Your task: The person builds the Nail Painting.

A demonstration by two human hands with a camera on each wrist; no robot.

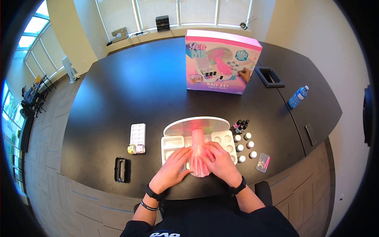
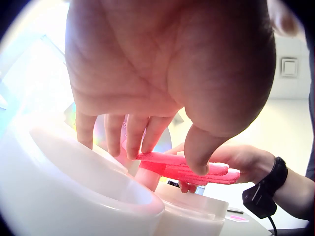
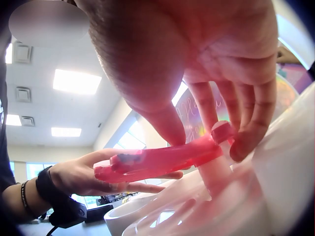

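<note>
A translucent pink model hand (image 1: 198, 152) stands palm down on the white nail-art station (image 1: 172, 141), its fingers toward the person. From the left side, my left hand (image 1: 173, 165) rests against it with fairly straight fingers; in the left wrist view the thumb (image 2: 199, 152) lies by the pink fingers. On the other side my right hand (image 1: 222, 161) holds the model hand near its thumb. The right wrist view shows my right fingers (image 3: 246, 142) bent around that pink thumb, and my right thumb (image 3: 167, 125) at the model's upper side.
Nail polish bottles (image 1: 241, 125), several white-lidded jars (image 1: 250, 144) and a small clear box (image 1: 263, 162) stand to the right. A white tray with tape rolls (image 1: 137, 136) and a black holder (image 1: 121, 170) lie left. Behind are the product box (image 1: 221, 63) and a water bottle (image 1: 298, 96).
</note>
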